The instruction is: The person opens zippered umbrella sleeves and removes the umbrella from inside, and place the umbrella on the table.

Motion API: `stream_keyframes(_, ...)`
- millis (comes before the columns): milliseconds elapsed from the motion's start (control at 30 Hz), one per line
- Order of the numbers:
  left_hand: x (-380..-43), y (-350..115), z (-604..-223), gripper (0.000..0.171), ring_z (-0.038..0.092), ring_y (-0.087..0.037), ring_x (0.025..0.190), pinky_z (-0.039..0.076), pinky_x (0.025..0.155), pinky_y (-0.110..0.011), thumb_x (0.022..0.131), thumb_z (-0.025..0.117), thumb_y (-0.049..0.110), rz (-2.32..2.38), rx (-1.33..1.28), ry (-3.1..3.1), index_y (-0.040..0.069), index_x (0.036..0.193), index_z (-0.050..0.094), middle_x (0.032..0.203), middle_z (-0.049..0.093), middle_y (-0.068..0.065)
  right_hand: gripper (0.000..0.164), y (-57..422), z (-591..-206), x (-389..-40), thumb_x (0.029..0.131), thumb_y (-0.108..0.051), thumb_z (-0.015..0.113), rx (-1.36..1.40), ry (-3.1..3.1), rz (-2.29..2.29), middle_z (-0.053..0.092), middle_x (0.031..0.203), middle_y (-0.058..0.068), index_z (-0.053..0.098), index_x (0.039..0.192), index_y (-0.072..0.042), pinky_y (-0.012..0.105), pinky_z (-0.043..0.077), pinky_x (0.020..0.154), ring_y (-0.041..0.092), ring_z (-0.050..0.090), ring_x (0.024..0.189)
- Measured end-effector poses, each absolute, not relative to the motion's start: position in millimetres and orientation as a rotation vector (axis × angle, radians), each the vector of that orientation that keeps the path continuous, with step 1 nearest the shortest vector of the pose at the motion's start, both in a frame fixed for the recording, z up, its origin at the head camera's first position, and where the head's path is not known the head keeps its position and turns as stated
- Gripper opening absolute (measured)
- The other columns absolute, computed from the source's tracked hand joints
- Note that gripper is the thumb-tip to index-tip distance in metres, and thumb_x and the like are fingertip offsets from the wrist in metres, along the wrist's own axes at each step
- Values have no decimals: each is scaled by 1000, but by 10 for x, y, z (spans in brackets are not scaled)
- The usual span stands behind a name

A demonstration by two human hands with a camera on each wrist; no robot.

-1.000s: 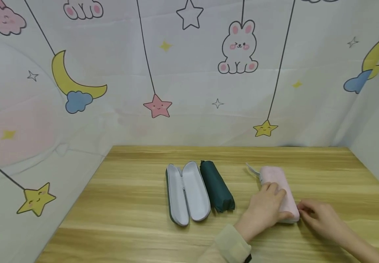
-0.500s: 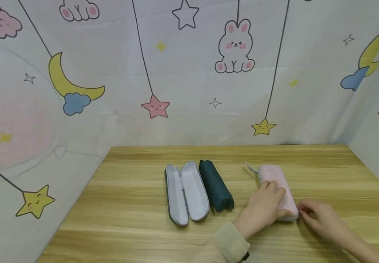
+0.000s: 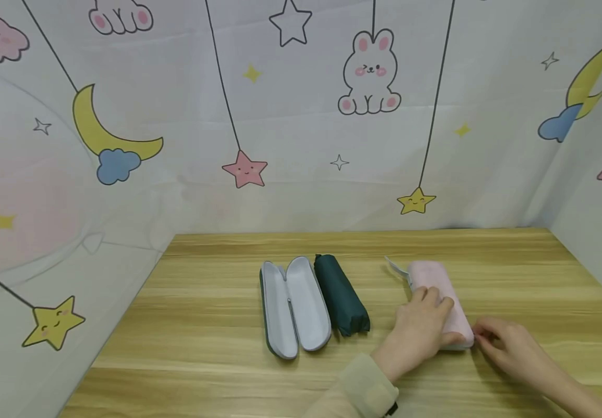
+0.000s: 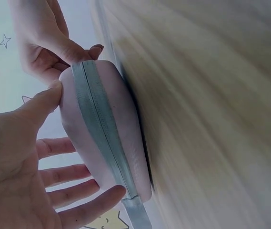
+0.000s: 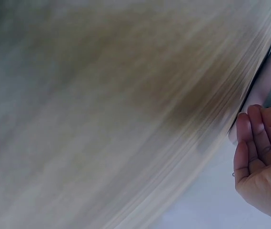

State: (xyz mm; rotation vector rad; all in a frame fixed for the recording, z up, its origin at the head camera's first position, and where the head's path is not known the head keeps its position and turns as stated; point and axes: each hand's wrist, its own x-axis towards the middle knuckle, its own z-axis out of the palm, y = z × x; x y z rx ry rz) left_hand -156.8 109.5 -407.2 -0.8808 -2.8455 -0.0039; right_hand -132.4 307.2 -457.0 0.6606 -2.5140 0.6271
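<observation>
A pink zip case (image 3: 454, 325) with a grey zipper band (image 4: 99, 114) and a small strap (image 3: 396, 266) lies on the wooden table. My left hand (image 3: 420, 325) rests on top of it. Its fingers spread straight across the upper side, and the thumb presses near the front end, as the left wrist view shows. At the case's near right corner, my right hand (image 3: 509, 348) pinches with thumb and forefinger right at the end of the zipper band. Whatever small piece sits between those fingertips, likely the zipper pull, is hidden by them.
Left of the pink case lies a rolled dark green bundle (image 3: 342, 296), like a folded compact umbrella. Next to it an opened case (image 3: 308, 313) shows its pale grey lining. A printed cloth backdrop (image 3: 290, 116) stands behind the wooden table (image 3: 186, 325).
The head view has shifted slightly, so everything sits a little further left in it. Both hands stay in place on the pink case.
</observation>
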Motion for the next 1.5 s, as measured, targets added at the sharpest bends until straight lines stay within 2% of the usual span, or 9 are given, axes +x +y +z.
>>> stream_keyframes(800, -1518, 1206, -4076, 57, 46, -4, 106, 44, 57, -20, 79, 45, 75, 70, -784, -2844, 38, 122, 51, 112, 48, 14, 41, 3129, -4579, -1253, 57, 14, 75, 685, -2469, 605, 57, 70, -16, 62, 73, -21, 6, 37, 61, -13, 44, 70)
stream_keyframes(1133, -1498, 1277, -4084, 58, 48, -5, 109, 46, 61, -20, 80, 45, 75, 71, -736, -2860, 37, 124, 50, 122, 49, 13, 40, 3134, -4577, -1211, 56, 14, 75, 652, -2458, 595, 54, 69, -17, 61, 71, -20, 7, 36, 60, -13, 43, 69)
stream_keyframes(1500, -1489, 1351, -4074, 58, 45, -6, 115, 47, 65, -21, 81, 41, 76, 98, -706, -2902, 40, 126, 48, 130, 46, 14, 37, 3147, -4581, -1183, 60, 14, 74, 589, -2496, 614, 56, 69, -16, 61, 72, -18, 6, 36, 59, -14, 43, 68)
